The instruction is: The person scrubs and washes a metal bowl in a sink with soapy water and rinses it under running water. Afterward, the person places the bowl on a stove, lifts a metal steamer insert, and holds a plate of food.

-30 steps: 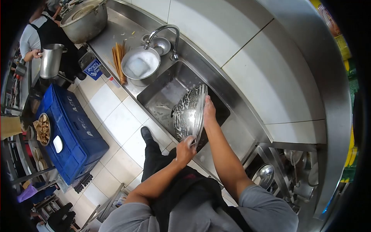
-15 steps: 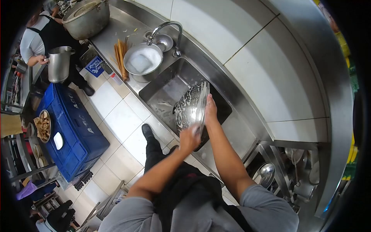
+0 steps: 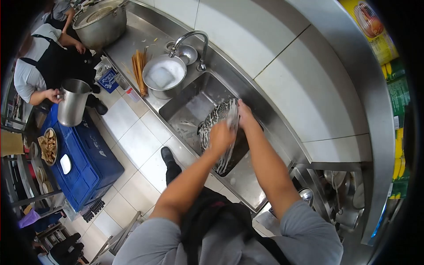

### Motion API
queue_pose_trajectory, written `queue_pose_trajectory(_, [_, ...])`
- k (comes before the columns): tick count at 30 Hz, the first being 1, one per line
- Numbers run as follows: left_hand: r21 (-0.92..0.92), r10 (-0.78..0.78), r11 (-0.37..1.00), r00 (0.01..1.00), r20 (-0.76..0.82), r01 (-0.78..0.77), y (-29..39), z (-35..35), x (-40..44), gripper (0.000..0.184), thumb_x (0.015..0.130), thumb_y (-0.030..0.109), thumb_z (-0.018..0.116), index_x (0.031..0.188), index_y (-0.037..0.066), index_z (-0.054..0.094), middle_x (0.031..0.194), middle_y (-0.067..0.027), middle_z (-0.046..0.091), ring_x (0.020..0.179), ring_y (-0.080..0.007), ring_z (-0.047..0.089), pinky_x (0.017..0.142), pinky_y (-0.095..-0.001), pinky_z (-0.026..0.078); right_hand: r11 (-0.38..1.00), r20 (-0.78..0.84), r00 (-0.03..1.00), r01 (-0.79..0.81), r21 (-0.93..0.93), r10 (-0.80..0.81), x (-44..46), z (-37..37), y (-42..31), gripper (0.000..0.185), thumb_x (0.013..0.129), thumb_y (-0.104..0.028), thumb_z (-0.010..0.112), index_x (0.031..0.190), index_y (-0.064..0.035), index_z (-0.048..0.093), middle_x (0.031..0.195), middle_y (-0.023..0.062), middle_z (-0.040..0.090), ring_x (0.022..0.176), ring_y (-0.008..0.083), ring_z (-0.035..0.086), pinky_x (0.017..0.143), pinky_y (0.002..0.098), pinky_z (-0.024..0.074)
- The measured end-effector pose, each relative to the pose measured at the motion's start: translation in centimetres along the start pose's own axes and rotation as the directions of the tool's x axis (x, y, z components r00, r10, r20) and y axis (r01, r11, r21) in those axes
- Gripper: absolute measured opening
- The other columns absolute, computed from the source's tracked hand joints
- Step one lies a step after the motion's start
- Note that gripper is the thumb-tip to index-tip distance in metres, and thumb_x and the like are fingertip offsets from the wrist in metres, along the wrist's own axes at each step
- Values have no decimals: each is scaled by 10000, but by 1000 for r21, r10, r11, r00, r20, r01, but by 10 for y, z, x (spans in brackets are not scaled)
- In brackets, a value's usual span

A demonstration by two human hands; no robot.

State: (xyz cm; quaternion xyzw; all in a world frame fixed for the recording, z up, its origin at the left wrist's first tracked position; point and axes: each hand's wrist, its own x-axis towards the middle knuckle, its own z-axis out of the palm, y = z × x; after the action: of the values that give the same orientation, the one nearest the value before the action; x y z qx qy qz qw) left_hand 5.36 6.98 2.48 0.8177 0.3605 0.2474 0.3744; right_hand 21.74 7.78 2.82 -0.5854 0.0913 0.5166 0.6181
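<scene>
A large round metal bowl (image 3: pixel 214 115), streaked with white suds, is held tilted on its side over the sink (image 3: pixel 181 110). My right hand (image 3: pixel 244 114) grips its upper right rim. Against the bowl's near side is my left hand (image 3: pixel 221 136), closed and smeared by motion; whatever it may hold is hidden. Left of the faucet (image 3: pixel 201 48), a metal pot (image 3: pixel 164 90) full of foamy water stands on the counter with a pale block-like thing in the foam.
Wooden sticks (image 3: pixel 139 73) and a small metal bowl (image 3: pixel 189 54) flank the pot. A big cooking pot (image 3: pixel 100 28) stands farther back. At left, a person holds a metal pitcher (image 3: pixel 74 104) above a blue crate (image 3: pixel 95 163); a bowl of food (image 3: pixel 47 145) sits on the crate.
My left hand has slid up along the bowl from its lower edge, while my right hand stays at the rim. The co-worker with the pitcher has moved nearer and lowered it.
</scene>
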Motion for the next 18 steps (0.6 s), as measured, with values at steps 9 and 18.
queue_pose_trajectory(9, [-197, -12, 980, 1000, 3, 13, 16, -26, -53, 250, 809, 43, 612, 1059, 52, 629, 857, -255, 673, 792, -468, 659, 719, -545, 519, 932, -57, 935, 342, -122, -350, -38, -4, 53, 395, 1073, -358, 415, 1136, -40, 642, 1072, 75, 680, 892, 198, 649, 840, 348, 528])
queue_pose_trajectory(18, [-33, 27, 999, 989, 145, -22, 23, -23, 4, 337, 771, 91, 642, 1108, 70, 637, 882, -252, 686, 856, -448, 669, 750, -524, 534, 934, -36, 940, 340, 108, -338, -48, -22, 65, 404, 1063, -385, 463, 1273, -60, 577, 1152, 75, 669, 994, 190, 657, 899, 353, 535])
